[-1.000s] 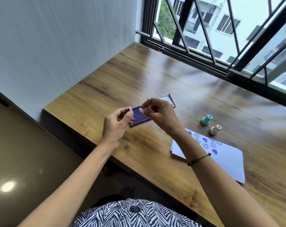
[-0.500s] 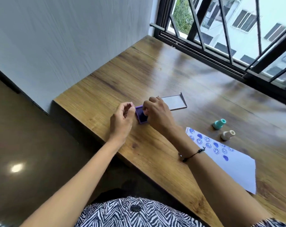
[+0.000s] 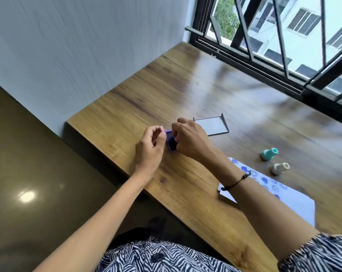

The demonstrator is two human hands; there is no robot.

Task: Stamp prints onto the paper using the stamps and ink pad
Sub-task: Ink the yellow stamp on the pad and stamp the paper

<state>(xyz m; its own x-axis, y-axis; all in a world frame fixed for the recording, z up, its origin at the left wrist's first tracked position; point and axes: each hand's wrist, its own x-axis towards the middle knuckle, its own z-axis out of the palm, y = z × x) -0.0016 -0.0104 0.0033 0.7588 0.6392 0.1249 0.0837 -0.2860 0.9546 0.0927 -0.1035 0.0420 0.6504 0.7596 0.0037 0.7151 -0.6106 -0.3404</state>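
Note:
A small purple ink pad (image 3: 171, 141) lies on the wooden table (image 3: 185, 91) near its left front edge, mostly covered by my right hand (image 3: 189, 138), whose fingers grip it from above. My left hand (image 3: 150, 147) pinches the pad's left end between thumb and fingertips. The pad's clear lid (image 3: 212, 125) lies open-side up just behind my right hand. A teal stamp (image 3: 269, 153) and a white stamp (image 3: 279, 168) lie on their sides to the right. The white paper (image 3: 295, 201) with several blue prints sits under my right forearm.
A white wall runs along the table's left end. A black-barred window frame (image 3: 283, 83) borders the far side. The table's front edge drops to a dark glossy floor (image 3: 29, 193).
The ink pad was held up slightly a second ago and now sits down on the table under both hands. The camera view has shifted left.

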